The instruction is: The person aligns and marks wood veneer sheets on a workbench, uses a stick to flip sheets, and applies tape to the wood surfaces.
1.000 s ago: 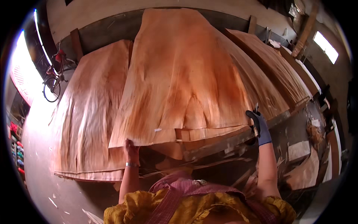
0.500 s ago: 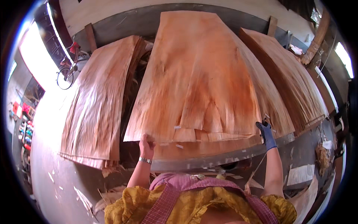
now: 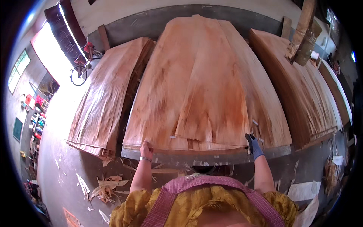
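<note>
At seven o'clock your left grip (image 3: 146, 150) pinches a brown wood sheet (image 3: 157, 113); at five, I can't tell what your blue-gloved right grip (image 3: 254, 146) holds.

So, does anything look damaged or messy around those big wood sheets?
Yes. The middle stack's top layer has a ragged, stepped front edge, so it looks uneven. Torn scraps litter the floor. Oddly, only the right hand is gloved; the left hand is bare.
</note>
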`<action>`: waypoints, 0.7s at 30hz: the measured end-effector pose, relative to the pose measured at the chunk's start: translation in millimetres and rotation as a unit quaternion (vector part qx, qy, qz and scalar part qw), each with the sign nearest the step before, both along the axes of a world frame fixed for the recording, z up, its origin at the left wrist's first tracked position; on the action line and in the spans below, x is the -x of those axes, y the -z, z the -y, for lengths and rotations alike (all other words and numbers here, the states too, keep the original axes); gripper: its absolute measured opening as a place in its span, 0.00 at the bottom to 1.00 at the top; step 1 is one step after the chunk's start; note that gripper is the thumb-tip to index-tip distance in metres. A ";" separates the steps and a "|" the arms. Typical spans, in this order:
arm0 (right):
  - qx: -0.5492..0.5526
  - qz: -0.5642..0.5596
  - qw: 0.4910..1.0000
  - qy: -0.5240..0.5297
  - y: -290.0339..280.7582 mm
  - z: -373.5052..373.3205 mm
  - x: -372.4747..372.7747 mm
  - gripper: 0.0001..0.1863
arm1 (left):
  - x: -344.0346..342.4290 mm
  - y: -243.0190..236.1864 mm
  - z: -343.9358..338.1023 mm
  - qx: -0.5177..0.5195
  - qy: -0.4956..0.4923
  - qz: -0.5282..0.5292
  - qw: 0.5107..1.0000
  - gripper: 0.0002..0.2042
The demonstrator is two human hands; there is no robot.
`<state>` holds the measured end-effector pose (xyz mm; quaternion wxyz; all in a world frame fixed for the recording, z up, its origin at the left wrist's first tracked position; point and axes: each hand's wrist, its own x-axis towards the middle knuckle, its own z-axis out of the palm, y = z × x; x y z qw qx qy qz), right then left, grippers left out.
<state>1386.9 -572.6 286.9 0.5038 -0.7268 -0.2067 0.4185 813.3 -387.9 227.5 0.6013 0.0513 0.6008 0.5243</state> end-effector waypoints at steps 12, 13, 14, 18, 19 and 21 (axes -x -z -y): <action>0.014 0.115 0.987 0.110 30.1 -4.7 16.4 0.20 | -25.5 26.6 -27.4 -0.066 -0.067 -0.005 0.996 0.08; 0.008 0.098 0.989 0.111 28.3 -8.1 16.5 0.20 | -28.3 27.0 -34.4 -0.053 -0.087 -0.015 0.995 0.08; 0.010 0.106 0.989 0.102 27.9 -8.1 19.6 0.21 | -29.3 28.1 -34.5 -0.041 -0.107 -0.026 0.993 0.09; 0.137 0.265 0.943 0.151 37.4 31.7 14.0 0.25 | -73.9 15.7 -11.3 0.043 -0.132 -0.053 0.989 0.09; 0.128 0.264 0.945 0.144 39.0 25.6 13.9 0.25 | -64.6 14.2 -17.1 0.036 -0.142 -0.052 0.988 0.09; 0.086 0.267 0.954 0.106 41.8 9.2 22.2 0.25 | -32.4 29.3 -25.3 0.020 -0.160 -0.107 0.981 0.12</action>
